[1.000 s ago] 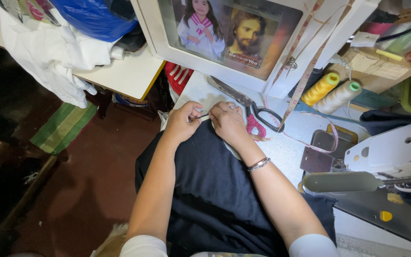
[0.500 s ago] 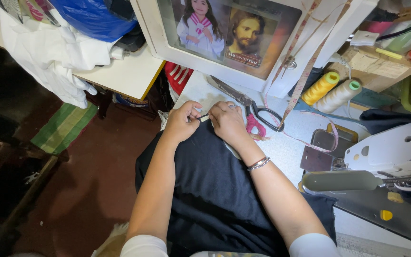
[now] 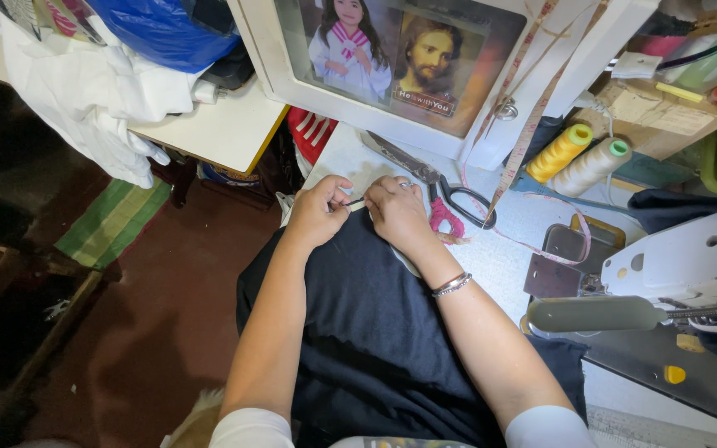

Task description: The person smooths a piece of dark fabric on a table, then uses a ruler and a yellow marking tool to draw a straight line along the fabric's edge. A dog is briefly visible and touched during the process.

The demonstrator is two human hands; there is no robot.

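Head view shows the left hand (image 3: 319,211) pinching a small thin tool (image 3: 353,202). Right hand (image 3: 397,212) presses closed on the black cloth (image 3: 375,323) at the desk's (image 3: 499,257) near edge, beside scissors (image 3: 433,178).

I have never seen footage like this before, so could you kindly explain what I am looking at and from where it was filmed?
The picture comes from a camera worn on a person's head, looking down at their own arms. The left hand and right hand meet at the edge of a black fabric, pinching a small thin tool between them; what kind it is I cannot tell. On the white table lie scissors, a measuring tape, two thread cones and, to the right, a white sewing machine. A framed picture leans behind.
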